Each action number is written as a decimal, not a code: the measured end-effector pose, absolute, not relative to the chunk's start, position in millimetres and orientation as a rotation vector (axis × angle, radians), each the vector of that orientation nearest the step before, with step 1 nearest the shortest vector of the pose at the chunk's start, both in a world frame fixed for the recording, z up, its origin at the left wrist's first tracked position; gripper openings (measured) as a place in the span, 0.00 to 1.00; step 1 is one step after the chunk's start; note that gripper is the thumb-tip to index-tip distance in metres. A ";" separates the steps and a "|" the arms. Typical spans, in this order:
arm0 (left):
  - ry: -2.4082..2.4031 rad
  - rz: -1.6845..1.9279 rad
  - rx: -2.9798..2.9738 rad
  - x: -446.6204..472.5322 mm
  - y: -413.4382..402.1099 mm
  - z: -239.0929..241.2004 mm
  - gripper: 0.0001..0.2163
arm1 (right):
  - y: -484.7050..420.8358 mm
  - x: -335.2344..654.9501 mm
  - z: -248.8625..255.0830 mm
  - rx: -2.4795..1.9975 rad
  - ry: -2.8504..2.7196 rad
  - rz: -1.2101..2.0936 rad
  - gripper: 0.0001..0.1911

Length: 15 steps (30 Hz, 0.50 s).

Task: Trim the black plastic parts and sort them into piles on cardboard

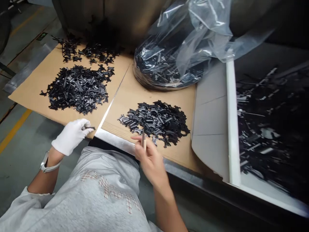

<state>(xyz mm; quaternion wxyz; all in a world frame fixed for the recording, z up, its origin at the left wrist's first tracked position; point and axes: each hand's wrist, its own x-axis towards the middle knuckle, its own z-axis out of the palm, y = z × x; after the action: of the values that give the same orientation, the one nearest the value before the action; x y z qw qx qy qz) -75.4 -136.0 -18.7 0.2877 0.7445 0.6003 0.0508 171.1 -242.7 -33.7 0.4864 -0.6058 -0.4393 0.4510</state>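
Observation:
My left hand [72, 135], in a white glove, is closed with a small black plastic part [90, 127] pinched between thumb and fingertips at the cardboard's front edge. My bare right hand [151, 158] grips a slim tool [144, 141] like a knife or tweezers, its dark tip pointing up; the exact kind is unclear. Just beyond that hand lies a pile of small black plastic parts [159, 120]. A larger pile of similar black parts [78, 88] spreads beyond my left hand.
Cardboard sheets [125, 90] cover the worktop. A clear plastic bag [169, 64] of black parts stands at the back. More black pieces [70, 50] lie at the back left. On the right, a white-edged box [233, 129] holds many dark parts.

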 end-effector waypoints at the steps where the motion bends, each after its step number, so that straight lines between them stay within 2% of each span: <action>1: 1.470 0.184 1.961 -67.4 -138.5 -16.2 0.03 | -239.0 163.6 -34.7 -1.465 -1.084 1.141 0.15; 6: 1.051 0.427 1.820 -22.5 -145.5 -0.1 0.06 | -231.0 150.1 -30.4 -1.429 -1.128 1.139 0.09; 9: 1.020 0.692 1.592 4.4 -150.3 3.5 0.13 | -236.4 152.3 -21.0 -1.443 -1.019 0.945 0.08; 12: 1.024 0.968 1.352 32.6 -163.1 -4.0 0.14 | -239.4 146.3 -17.1 -1.457 -0.906 0.711 0.07; 15: 0.956 0.859 1.222 54.9 -176.0 -15.8 0.20 | -239.5 134.9 -21.9 -1.447 -0.913 0.619 0.09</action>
<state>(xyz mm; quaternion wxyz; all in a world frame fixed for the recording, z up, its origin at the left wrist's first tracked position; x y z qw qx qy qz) 54.9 -176.0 -15.8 0.6319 0.5339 0.4179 0.3755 134.9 -239.5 -21.9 0.6139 -0.6279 -0.3959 0.2686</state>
